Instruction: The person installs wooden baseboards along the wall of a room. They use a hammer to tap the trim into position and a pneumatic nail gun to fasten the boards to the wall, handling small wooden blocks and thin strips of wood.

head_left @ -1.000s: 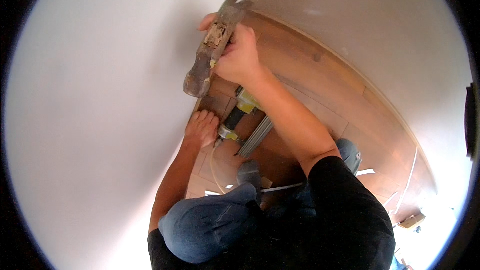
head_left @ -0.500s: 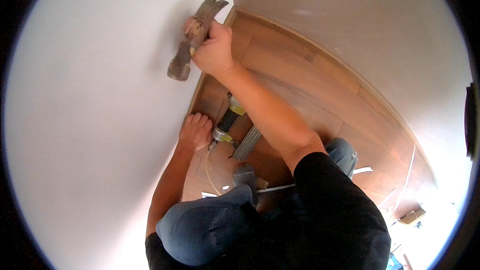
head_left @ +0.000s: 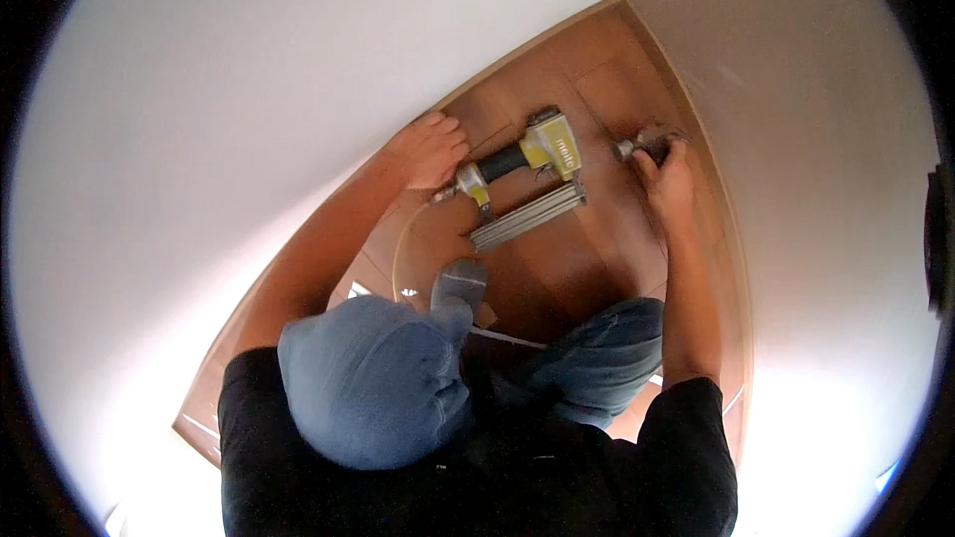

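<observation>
My left hand (head_left: 433, 151) presses down at the foot of the left wall, by the narrow wooden trim (head_left: 537, 43), its fingers lying over the floor edge. Beside its fingertips lies a yellow-green and black nail gun (head_left: 550, 144) with a silver magazine, on its side on the floor. Over on the right, close to the other wall, my right hand (head_left: 671, 184) is closed round a worn claw hammer (head_left: 654, 142), low at the floor. The hammer is partly covered by the fingers and slightly blurred.
Brown wood planks (head_left: 607, 80) cover the floor, narrowing to a corner between two pale walls. A thin pale air hose (head_left: 398, 254) runs back from the nail gun past my shoe (head_left: 460, 285). My knees in blue jeans (head_left: 373, 378) are bent close by. White strips lie behind.
My right hand has brought the hammer from up by the left wall down to the floor on the right. My view has turned; the left hand stays at the wall's foot.
</observation>
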The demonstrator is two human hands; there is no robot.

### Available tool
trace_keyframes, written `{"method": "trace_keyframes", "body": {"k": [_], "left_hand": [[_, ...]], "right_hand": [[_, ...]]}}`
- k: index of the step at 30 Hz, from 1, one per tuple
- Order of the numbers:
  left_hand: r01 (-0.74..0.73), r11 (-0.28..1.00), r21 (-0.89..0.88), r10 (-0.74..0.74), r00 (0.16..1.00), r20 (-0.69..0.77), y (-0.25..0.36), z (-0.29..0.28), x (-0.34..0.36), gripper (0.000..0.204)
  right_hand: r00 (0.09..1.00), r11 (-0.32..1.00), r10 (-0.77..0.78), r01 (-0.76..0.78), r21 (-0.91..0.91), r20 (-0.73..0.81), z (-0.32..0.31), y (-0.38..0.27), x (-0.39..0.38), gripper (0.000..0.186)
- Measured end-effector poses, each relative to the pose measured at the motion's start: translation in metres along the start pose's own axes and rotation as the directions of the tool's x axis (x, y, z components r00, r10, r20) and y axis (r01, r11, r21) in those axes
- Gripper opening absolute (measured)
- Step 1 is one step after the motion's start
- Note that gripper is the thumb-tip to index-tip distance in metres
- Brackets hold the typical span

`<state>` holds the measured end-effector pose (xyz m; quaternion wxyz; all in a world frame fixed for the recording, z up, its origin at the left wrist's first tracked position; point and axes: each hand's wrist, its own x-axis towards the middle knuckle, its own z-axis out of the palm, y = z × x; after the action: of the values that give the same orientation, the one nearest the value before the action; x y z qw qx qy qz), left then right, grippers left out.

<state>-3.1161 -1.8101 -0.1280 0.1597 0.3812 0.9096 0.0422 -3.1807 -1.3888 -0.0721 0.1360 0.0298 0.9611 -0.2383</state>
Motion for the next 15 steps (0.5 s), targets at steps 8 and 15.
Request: {"method": "trace_keyframes", "body": {"k": [8, 15], "left_hand": [[0.002, 1.0, 0.0, -0.002, 0.999, -0.051, -0.001, 0.005, -0.015, 0.019], [-0.006, 1.0, -0.001, 0.006, 0.999, -0.036, -0.002, 0.003, -0.006, 0.021]], "right_hand": [[0.987, 0.884, -0.16, 0.156, -0.441, 0.029, 0.007, 0.012, 0.003, 0.057], [0.997, 0.938, -0.083, 0.075, -0.338, -0.009, 0.034, 0.049, 0.011, 0.061]]}}
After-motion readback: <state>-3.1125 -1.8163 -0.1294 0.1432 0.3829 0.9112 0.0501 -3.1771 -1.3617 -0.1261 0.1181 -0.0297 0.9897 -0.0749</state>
